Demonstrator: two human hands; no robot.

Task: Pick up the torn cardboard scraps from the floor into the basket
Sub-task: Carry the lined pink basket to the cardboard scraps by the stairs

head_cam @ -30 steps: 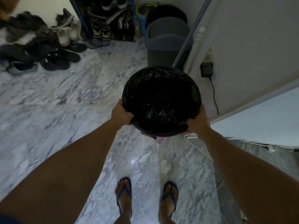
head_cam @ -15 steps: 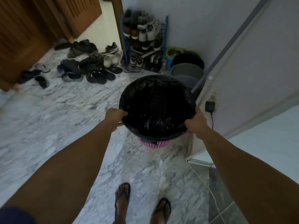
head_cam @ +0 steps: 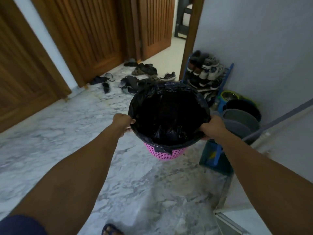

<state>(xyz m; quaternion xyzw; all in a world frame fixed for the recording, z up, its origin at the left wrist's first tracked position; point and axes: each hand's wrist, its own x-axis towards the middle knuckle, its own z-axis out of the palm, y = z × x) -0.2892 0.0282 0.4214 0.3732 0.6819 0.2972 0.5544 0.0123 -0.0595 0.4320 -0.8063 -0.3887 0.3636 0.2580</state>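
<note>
Raised toward frame centre since earlier, basket (head_cam: 166, 152) is gripped at its rim by left hand (head_cam: 122, 122) and right hand (head_cam: 212, 127).

Single head-worn wide-angle view, facing forward and down, close over outstretched arms, marble floor (head_cam: 67, 133) beyond

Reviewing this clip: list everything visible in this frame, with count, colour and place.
basket: one, pink, held above the floor, centre
bin liner: one, black, lining the basket
loose shoes: several, dark, floor by the wooden doors
shoe rack: one, blue, full, against the right wall
grey bins: stacked, right of the basket
cardboard scraps: none visible
left hand: grips the basket rim
right hand: grips the opposite rim
</note>
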